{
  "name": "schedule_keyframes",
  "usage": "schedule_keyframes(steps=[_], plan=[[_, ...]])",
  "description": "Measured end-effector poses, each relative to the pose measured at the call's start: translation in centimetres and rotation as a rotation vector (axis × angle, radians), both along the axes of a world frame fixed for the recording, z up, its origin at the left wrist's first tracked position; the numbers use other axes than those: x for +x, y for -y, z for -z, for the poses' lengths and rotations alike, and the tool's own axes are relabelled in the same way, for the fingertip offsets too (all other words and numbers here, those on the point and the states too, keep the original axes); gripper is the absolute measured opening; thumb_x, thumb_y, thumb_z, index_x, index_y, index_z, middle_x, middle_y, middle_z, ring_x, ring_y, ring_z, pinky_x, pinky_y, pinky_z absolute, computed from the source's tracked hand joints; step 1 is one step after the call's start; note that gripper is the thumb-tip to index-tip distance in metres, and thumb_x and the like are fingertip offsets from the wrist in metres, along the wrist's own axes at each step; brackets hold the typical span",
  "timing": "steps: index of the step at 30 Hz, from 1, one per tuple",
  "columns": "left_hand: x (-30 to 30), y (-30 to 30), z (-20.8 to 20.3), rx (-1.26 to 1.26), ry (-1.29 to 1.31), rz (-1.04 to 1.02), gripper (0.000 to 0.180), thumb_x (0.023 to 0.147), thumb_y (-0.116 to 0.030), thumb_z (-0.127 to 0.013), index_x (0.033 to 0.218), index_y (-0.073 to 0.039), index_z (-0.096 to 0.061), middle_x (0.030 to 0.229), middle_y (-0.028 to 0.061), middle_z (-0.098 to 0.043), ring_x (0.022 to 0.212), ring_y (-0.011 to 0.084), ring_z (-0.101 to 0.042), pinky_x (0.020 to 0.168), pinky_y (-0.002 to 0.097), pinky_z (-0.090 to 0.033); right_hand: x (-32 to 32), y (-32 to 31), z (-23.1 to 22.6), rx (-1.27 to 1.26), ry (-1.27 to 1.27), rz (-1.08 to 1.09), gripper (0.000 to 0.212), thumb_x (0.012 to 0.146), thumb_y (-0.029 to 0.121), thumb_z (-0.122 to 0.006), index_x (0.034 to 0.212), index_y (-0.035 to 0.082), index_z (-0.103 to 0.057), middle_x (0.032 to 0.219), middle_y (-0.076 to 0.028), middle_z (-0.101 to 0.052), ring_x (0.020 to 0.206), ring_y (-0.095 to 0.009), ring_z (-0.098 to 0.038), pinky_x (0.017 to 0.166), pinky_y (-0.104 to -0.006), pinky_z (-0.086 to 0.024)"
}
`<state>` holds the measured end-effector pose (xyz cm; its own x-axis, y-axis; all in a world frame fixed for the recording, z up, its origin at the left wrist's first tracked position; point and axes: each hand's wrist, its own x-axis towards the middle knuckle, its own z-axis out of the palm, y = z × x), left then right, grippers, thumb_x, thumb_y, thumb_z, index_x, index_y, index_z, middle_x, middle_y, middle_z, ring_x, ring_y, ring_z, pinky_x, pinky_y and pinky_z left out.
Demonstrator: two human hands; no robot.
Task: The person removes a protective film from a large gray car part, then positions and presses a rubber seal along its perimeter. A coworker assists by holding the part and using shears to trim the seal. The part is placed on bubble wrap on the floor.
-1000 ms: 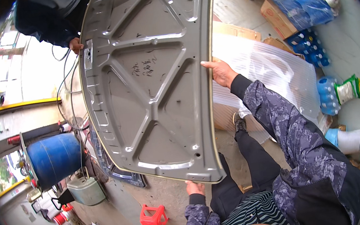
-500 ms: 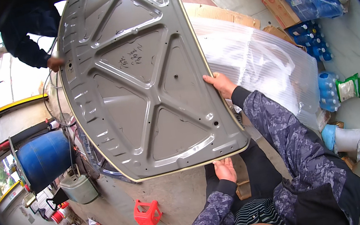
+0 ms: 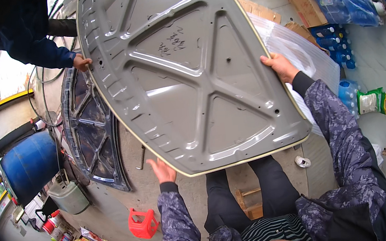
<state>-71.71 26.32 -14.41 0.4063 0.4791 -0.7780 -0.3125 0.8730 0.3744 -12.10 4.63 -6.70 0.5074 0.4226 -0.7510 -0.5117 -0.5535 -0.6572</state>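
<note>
A large grey car hood (image 3: 239, 88), its ribbed inner side facing me, slants across the view with a pale strip along its rim. My right hand (image 3: 283, 67) grips the right edge, thumb on top and fingers underneath. At the lower left edge, my left hand (image 3: 163, 171) has its thumb spread outward; its other fingers are partly hidden at the rim, and it looks open against the edge. Another person's hand (image 3: 82, 62) holds the hood's far left edge.
A dark hood-shaped panel (image 3: 89, 121) lies on the floor at left, near a blue barrel (image 3: 32, 162). A red stool (image 3: 143, 222) stands at lower left. Right of the hood are clear plastic sheeting (image 3: 314, 64), a cardboard box (image 3: 304, 3) and bottle packs (image 3: 338, 47).
The hood has shifted right, uncovering more of the dark panel. My right hand moved right with it. My left hand went from the bottom edge to the lower left edge.
</note>
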Motion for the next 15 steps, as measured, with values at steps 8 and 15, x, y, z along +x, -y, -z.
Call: schedule_keyframes(steps=[8,15], plan=[[11.4,6.5,3.9,-0.098,-0.122,0.221,0.068,0.105,-0.056,-0.054,0.151,-0.006,-0.044,0.152,0.0117,-0.052,0.139,0.031,-0.052,0.12,0.0501,-0.04,10.1,4.1,0.3,-0.241,0.248,-0.111,0.074,0.096,0.058,-0.07,0.135,-0.004,-0.063,0.128,-0.017,-0.069,0.114,-0.023,-0.066,0.099,-0.038,-0.051],[20.4,22.5,2.7,-0.404,0.107,0.352,0.062,0.109,-0.053,-0.048,0.147,-0.004,-0.046,0.148,0.0121,-0.056,0.14,0.0279,-0.052,0.118,0.0459,-0.044,22.3,8.6,0.4,-0.692,0.955,-0.394,0.119,0.092,0.092,-0.02,0.138,-0.009,-0.061,0.137,-0.034,-0.061,0.139,-0.045,-0.051,0.118,-0.044,-0.035]])
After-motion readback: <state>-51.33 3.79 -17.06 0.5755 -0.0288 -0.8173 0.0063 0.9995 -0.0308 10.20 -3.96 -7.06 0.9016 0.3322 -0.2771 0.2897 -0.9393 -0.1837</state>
